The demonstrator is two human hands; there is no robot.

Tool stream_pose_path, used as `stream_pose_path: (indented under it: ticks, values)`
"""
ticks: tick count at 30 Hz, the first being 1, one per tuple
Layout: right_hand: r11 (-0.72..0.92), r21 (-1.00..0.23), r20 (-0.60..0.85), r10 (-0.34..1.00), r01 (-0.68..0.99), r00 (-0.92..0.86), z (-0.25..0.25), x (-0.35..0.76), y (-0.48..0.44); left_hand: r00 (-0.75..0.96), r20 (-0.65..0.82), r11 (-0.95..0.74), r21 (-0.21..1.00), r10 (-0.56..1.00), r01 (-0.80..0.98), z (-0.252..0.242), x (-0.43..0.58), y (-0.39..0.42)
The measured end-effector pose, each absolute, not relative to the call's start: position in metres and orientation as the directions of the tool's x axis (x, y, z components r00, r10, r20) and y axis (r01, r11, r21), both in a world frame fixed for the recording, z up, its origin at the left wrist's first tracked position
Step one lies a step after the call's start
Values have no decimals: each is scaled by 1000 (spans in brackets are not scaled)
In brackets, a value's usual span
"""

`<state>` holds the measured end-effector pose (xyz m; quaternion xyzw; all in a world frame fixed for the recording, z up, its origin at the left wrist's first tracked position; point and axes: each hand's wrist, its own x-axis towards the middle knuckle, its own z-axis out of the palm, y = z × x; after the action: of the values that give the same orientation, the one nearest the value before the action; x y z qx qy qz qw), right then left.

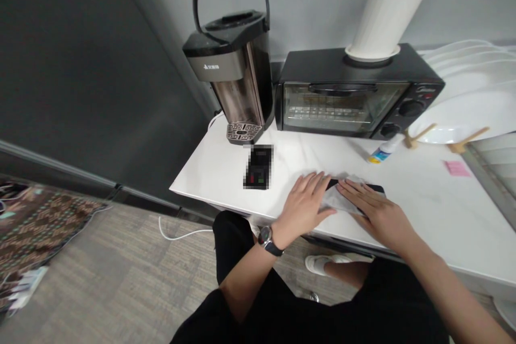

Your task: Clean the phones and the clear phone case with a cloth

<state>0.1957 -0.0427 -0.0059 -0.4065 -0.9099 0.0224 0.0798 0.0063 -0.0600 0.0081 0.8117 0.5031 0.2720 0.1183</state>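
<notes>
My left hand point(304, 207) lies flat on the white counter with its fingers spread, its fingertips at the left end of a dark flat object point(377, 188). A thin whitish cloth or tissue point(338, 200) covers part of that object. On top of the cloth rests my right hand point(373, 207), fingers stretched out and pressing down; its thumb is partly hidden. A watch is on my left wrist. To the left of my hands, a phone point(259, 167) with a blurred-out screen lies on the counter.
Behind the phone stands a water dispenser point(242, 75). A black toaster oven point(330, 107) carries a white holder point(387, 16) of chopsticks. At the right are a small bottle point(385, 150), a pink note point(457, 168) and racked white plates point(475, 107). The counter's front edge is near my wrists.
</notes>
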Motion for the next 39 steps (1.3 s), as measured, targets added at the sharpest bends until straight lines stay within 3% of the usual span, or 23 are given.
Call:
stream_pose_path:
  ticks: [13,19,24,30,39]
  values:
    - [661,-122,205,747,741,-633,-2,173,-51,356,251,-435,517,900,737,1,5,-43]
    - [458,-132,261,872,879,-415,0,176,-61,327,219,-394,551,919,736,3,5,-45]
    - [551,-172,220,830,817,-513,4,150,-65,344,211,-402,568,915,719,1,5,-45]
    - [357,-171,291,909,918,-299,4,183,-68,342,221,-405,591,913,698,5,11,-47]
    - [463,-200,315,865,863,-391,3,168,-69,330,217,-394,566,919,724,13,11,-73]
